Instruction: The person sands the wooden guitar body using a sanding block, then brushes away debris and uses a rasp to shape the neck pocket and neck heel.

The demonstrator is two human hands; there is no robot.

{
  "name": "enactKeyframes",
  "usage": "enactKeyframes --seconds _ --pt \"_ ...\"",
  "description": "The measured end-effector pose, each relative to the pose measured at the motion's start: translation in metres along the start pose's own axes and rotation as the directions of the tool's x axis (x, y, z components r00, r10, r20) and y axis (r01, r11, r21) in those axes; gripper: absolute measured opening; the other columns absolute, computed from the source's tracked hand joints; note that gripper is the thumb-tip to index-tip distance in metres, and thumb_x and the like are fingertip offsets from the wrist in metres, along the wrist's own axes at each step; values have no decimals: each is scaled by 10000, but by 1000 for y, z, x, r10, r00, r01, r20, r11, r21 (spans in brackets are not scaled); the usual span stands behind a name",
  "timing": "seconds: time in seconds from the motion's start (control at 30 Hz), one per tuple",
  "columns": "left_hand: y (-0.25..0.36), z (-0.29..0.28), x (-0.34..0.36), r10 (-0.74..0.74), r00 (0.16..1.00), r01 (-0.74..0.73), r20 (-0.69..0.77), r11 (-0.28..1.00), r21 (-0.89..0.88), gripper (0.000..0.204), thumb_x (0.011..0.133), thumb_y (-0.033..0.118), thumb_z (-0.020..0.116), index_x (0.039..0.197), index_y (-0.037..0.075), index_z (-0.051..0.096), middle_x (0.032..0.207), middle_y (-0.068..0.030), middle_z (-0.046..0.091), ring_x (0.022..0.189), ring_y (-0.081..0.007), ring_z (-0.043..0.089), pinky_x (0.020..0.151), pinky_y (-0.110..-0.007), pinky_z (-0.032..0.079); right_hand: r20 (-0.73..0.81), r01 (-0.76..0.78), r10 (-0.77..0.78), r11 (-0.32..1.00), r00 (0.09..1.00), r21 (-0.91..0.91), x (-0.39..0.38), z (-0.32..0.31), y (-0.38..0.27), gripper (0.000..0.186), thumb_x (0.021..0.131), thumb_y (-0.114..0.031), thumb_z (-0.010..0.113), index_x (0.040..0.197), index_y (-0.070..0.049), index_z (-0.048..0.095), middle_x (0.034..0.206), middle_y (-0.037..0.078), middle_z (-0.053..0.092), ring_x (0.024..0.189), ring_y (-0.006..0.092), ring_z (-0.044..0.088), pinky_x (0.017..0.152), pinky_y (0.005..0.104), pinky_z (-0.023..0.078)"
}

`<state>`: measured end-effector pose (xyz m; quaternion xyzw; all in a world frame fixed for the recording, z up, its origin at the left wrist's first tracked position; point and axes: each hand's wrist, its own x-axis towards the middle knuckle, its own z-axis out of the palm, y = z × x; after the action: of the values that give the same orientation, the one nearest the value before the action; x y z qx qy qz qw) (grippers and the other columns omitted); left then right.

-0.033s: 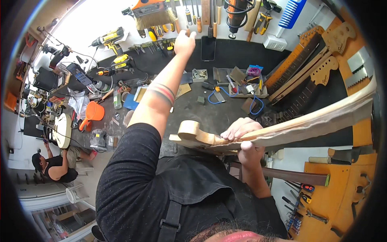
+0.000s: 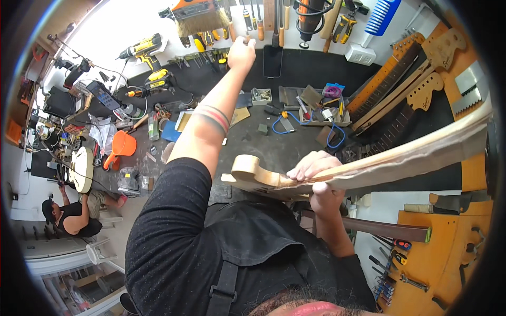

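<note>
My left hand (image 2: 242, 57) reaches up to the tools hung along the wall, its fingers closed at the lower end of a slim tool. What exactly lies in the fingers is hidden. In front of my chest, my right hand (image 2: 319, 178) grips a pale, bare-wood guitar body (image 2: 246, 167) seen edge-on. Its fingers lie over the upper edge and its thumb presses underneath. A rounded horn of the body points left, and the long edge runs up to the far right. A wide orange-handled brush (image 2: 203, 22) hangs left of my left hand.
Chisels (image 2: 260, 31) and a rotary tool (image 2: 307, 23) hang on the wall. Guitar necks (image 2: 387, 76) lean at the right. A phone (image 2: 272, 62), cordless drill (image 2: 150, 58), orange dipper (image 2: 124, 143) and blue cord (image 2: 333, 138) lie around the bench. Another person (image 2: 74, 221) works at far left.
The guitar body and my right hand have shifted very slightly. My left hand stays at the hanging tools.
</note>
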<state>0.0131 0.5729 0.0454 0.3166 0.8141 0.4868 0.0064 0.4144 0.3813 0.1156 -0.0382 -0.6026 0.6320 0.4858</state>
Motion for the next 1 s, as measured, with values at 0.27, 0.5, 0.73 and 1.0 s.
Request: enactKeyframes --seconds 0.27,0.5,0.73,1.0 --pt "-28 -47 -36 212 976 -216 -44 937 -273 252 966 216 648 894 -22 617 873 -309 698 873 -527 692 790 -545 545 16 20 -20 999 1000 50 15 30 15 69 968 -26 719 920 7 681 927 136 703 885 276 698 807 417 583" --pt "-80 -202 -144 194 974 -172 119 970 -174 307 1004 255 643 909 -37 631 847 -267 672 783 -449 652 749 -491 536 118 12 -6 999 993 -51 14 62 25 285 1132 -269 627 1099 12 589 976 153 603 850 258 657 748 405 602" --pt "-106 -390 -335 42 986 55 164 836 -546 389 1117 97 543 1498 27 564 789 39 492 673 -73 428 625 -268 361 194 91 -52 976 980 -197 -2 122 24 439 1145 -422 662 1116 9 582 997 142 590 852 233 619 747 389 568" --pt "-89 -447 -482 115 873 272 474 693 -668 512 1118 -16 514 1630 -11 525 804 18 531 702 -71 485 660 -249 411 163 96 -53 959 985 -266 -17 173 21 456 1148 -365 636 1293 66 603 994 154 666 835 221 674 810 377 582"
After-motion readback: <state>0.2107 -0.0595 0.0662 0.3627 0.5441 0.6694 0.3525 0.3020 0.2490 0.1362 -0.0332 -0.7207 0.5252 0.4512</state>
